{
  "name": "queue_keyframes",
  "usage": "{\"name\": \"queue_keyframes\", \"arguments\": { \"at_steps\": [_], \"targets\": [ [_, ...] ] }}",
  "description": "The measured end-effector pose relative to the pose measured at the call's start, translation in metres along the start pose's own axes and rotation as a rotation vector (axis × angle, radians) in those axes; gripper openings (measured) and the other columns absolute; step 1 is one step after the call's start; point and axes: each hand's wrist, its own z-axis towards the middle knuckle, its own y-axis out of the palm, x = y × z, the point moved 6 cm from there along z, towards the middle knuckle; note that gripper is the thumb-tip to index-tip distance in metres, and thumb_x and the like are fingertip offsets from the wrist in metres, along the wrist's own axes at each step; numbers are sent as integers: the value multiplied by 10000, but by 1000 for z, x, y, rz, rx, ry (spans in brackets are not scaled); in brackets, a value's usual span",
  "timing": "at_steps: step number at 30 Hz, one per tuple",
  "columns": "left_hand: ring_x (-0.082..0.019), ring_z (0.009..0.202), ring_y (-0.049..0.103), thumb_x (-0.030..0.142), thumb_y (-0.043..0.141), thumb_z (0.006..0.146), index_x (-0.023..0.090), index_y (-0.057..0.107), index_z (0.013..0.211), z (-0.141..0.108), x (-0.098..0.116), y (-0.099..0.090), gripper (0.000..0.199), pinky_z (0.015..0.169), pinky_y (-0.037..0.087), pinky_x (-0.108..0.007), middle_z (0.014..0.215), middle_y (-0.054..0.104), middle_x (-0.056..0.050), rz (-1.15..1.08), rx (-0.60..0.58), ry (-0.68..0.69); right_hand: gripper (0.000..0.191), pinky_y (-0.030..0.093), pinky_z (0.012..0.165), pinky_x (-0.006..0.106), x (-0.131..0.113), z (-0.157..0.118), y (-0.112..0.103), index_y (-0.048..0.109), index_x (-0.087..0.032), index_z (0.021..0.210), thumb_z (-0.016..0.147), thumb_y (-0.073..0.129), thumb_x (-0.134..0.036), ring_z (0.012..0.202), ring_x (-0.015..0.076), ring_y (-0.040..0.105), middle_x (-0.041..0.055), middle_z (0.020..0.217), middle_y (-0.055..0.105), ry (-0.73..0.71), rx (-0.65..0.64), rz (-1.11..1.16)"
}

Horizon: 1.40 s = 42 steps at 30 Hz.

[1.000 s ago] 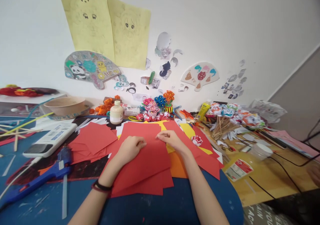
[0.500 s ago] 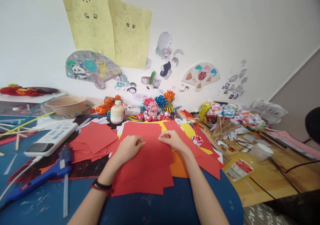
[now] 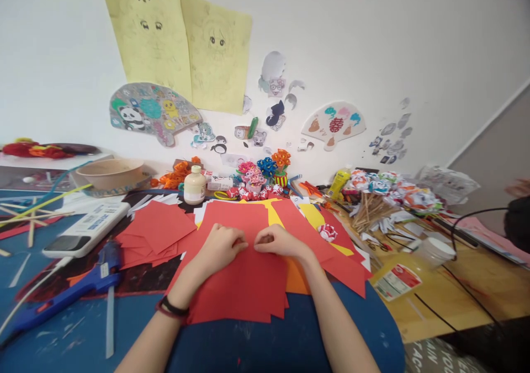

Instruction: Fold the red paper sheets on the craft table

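Note:
A stack of red paper sheets (image 3: 244, 296) lies on the blue table in front of me, its edges uneven. Over its upper part are both my hands, a small gap apart. My left hand (image 3: 221, 246), with dark bands on the wrist, has its fingers curled together; what they hold, if anything, is hidden. My right hand (image 3: 279, 240) is pinched in the same way, its fingertips pointing left, and I cannot make out anything between them. To the left lies a pile of smaller red squares (image 3: 161, 227). Orange paper (image 3: 298, 276) shows beneath the right wrist.
On the left are a blue glue gun (image 3: 77, 296), a white power strip (image 3: 86, 229) and wooden sticks. A glue bottle (image 3: 194, 186) and small flower crafts (image 3: 267, 169) stand behind the paper. At right are a clear jar (image 3: 401, 273), cables and part of another person's hand (image 3: 519, 188).
My two hands have come closer together over the red paper. At the far right, another person's hand has come into view, and a black cable has shifted there.

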Motion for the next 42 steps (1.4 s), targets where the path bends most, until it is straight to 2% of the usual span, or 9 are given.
{"name": "queue_keyframes", "arguments": {
  "at_steps": [12, 18, 22, 26, 32, 36, 38, 40, 42],
  "targets": [
    [-190, 762, 607, 266, 519, 890, 214, 669, 803, 1, 7, 2, 182, 772, 296, -313, 790, 708, -31, -56, 80, 87, 124, 344, 587, 220, -2, 6, 10, 597, -179, 689, 782, 528, -222, 628, 116, 462, -40, 651, 534, -77, -17, -7],
    [-182, 726, 593, 267, 540, 868, 200, 667, 739, 2, 9, -3, 193, 747, 298, -303, 750, 697, -39, -54, 103, 55, 130, 295, 539, 220, -1, 9, 11, 556, -176, 609, 727, 504, -195, 570, 103, 395, -52, 579, 448, -77, 20, 10],
    [-190, 738, 588, 293, 555, 860, 202, 684, 739, 2, 4, -8, 198, 764, 292, -317, 742, 700, -42, -54, 130, 27, 122, 304, 544, 218, -1, 9, 10, 563, -174, 615, 720, 504, -196, 574, 102, 400, -49, 589, 450, -78, 27, 32],
    [-203, 763, 587, 299, 557, 838, 209, 700, 731, 2, -14, -19, 199, 810, 297, -341, 764, 719, -52, -51, 154, -26, 111, 339, 575, 222, -2, 8, 7, 595, -174, 632, 708, 519, -197, 596, 111, 450, -39, 611, 516, -70, 36, 23],
    [-203, 775, 599, 331, 543, 826, 226, 719, 749, -9, -64, -42, 219, 830, 310, -334, 817, 743, -37, -33, 258, -217, 112, 376, 558, 225, 4, -3, -13, 613, -174, 630, 700, 527, -185, 576, 125, 511, -21, 587, 558, -16, 75, 53],
    [-213, 772, 615, 372, 523, 838, 224, 714, 780, -20, -85, -55, 248, 747, 337, -295, 794, 734, -32, 1, 406, -337, 162, 387, 554, 237, 13, -12, -36, 592, -172, 562, 711, 530, -175, 566, 132, 531, -4, 564, 572, 3, 246, 16],
    [-212, 816, 628, 403, 520, 842, 222, 710, 823, -22, -89, -55, 263, 735, 356, -272, 834, 736, -24, -73, 465, -375, 173, 396, 562, 243, 17, -12, -42, 623, -169, 628, 764, 529, -218, 583, 135, 541, 8, 603, 592, 2, 326, 33],
    [-200, 837, 631, 411, 512, 849, 214, 704, 849, -20, -85, -51, 275, 732, 373, -254, 864, 734, -19, -170, 490, -371, 199, 428, 606, 257, 19, -9, -40, 667, -165, 812, 830, 531, -309, 655, 149, 578, 32, 726, 636, -13, 365, 111],
    [-184, 800, 625, 397, 501, 861, 202, 696, 846, -15, -74, -43, 276, 720, 381, -249, 837, 724, -17, -225, 478, -323, 309, 448, 642, 272, 20, -4, -35, 657, -166, 1004, 857, 549, -416, 710, 160, 598, 44, 812, 641, -12, 383, 202]
  ]
}}
